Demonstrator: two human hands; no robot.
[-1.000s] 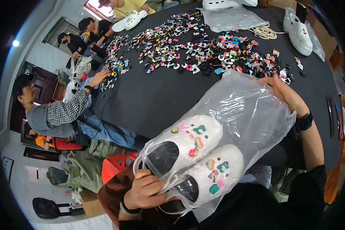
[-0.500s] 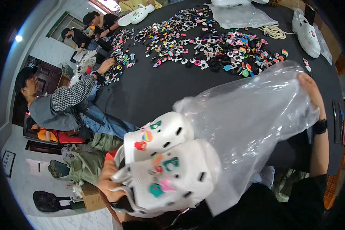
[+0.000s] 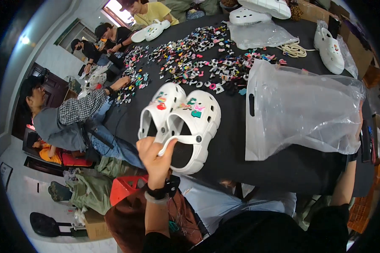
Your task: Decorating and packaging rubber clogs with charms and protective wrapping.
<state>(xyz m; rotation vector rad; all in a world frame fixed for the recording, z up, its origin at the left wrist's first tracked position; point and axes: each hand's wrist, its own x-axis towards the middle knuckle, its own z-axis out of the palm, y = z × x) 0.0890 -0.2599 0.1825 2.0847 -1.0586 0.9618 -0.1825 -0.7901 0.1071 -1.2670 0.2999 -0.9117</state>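
My left hand (image 3: 155,157) grips a pair of white clogs (image 3: 182,122) by their heel straps, holding them up over the near edge of the black table (image 3: 283,168). Small coloured charms are stuck on the clogs' tops. To their right hangs a clear plastic bag (image 3: 302,111) with a handle slot, now empty. My right hand (image 3: 359,116) holds the bag's far right side and is mostly hidden behind it.
Several loose coloured charms (image 3: 198,63) are spread over the far half of the table. More white clogs (image 3: 330,49) and another plastic bag (image 3: 261,33) lie at the far right. Other people sit along the left side, one in a checked sleeve (image 3: 82,110) reaching onto the table.
The clogs were inside the plastic bag; my left hand has drawn them out to the left and lifted them. The bag now hangs empty in my right hand.
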